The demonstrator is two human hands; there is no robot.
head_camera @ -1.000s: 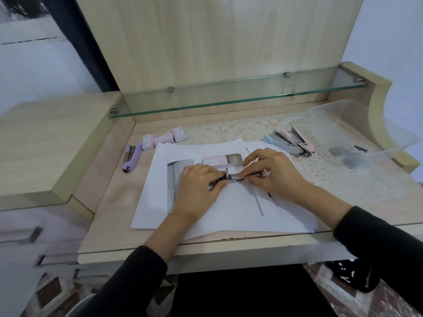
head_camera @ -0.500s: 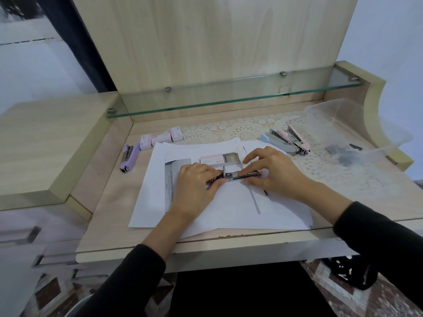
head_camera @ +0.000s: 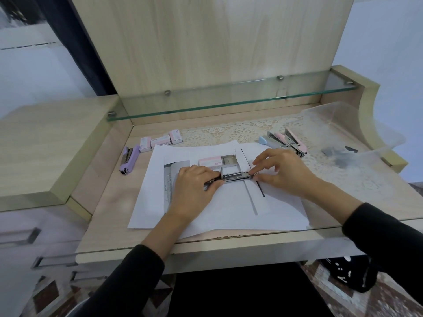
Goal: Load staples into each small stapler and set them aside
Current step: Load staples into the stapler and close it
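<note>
Three shut pink staple boxes [head_camera: 160, 141] lay at the back beside one purple stapler [head_camera: 128, 159]. A fourth box [head_camera: 212, 161] sat open on the papers [head_camera: 229, 213]. Further right, blue and pink staplers [head_camera: 283, 143] overlapped beside a clear tub [head_camera: 338, 115], too tangled to count. On the papers, the left hand [head_camera: 192, 186] curled over the metal stapler [head_camera: 235, 176], hiding that end, while the right hand [head_camera: 283, 172] pinched the other end.

Soft even daylight, wide-angle bowing, smeared lower corners.
</note>
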